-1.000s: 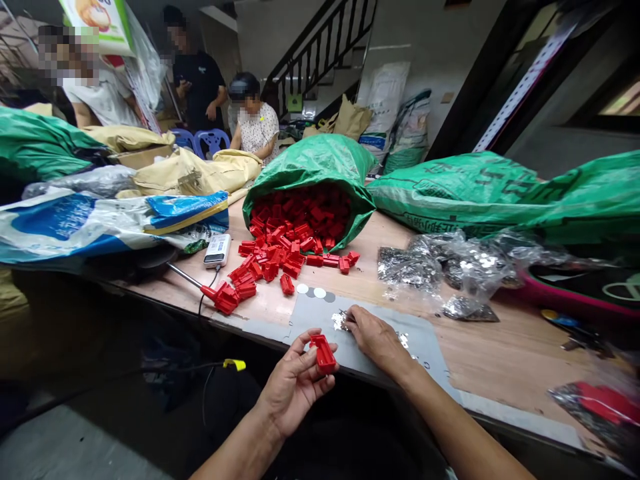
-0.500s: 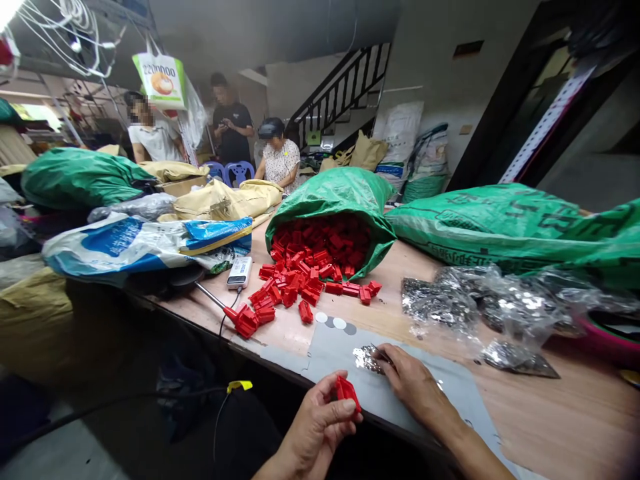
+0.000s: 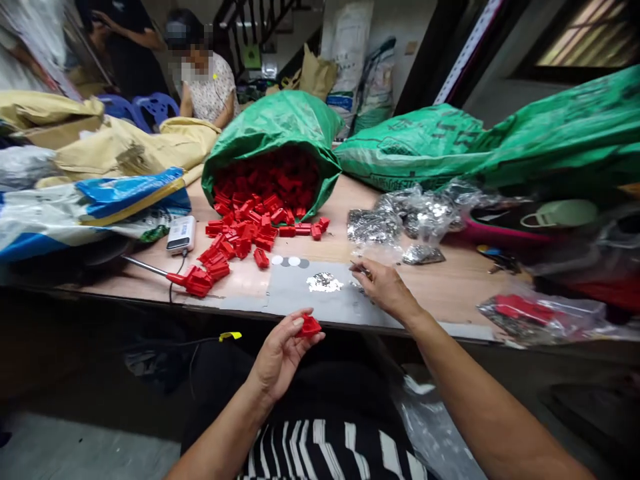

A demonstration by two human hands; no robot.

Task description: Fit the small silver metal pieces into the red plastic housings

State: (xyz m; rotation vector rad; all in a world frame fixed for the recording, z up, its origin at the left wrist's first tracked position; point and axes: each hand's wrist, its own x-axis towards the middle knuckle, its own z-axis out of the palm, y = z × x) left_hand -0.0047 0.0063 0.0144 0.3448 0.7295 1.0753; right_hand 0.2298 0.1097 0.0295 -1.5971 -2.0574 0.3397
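My left hand (image 3: 280, 353) is closed round a small red plastic part (image 3: 310, 326), held in front of the table edge with its hollow side showing. My right hand (image 3: 387, 290) pinches a thin, dark tool (image 3: 361, 268) that looks like tweezers; its tip is blurred. Under that hand lies a grey mat (image 3: 287, 293). To the hand's left on the mat is a small heap of shiny metal pieces (image 3: 325, 283). A few more bits lie close beneath the right fingers, too small to make out.
A green sack (image 3: 275, 120) spills red parts (image 3: 245, 233) onto the table. Bags of metal pieces (image 3: 375, 227) lie to the right. A red-handled tool (image 3: 175, 278) and a white power bank (image 3: 181, 235) are at left. A person (image 3: 210, 87) sits across the table.
The view has swung right and down. My right hand has moved from the metal heap to its right side, still pinching the tool. My left hand keeps the red part, now tilted differently.
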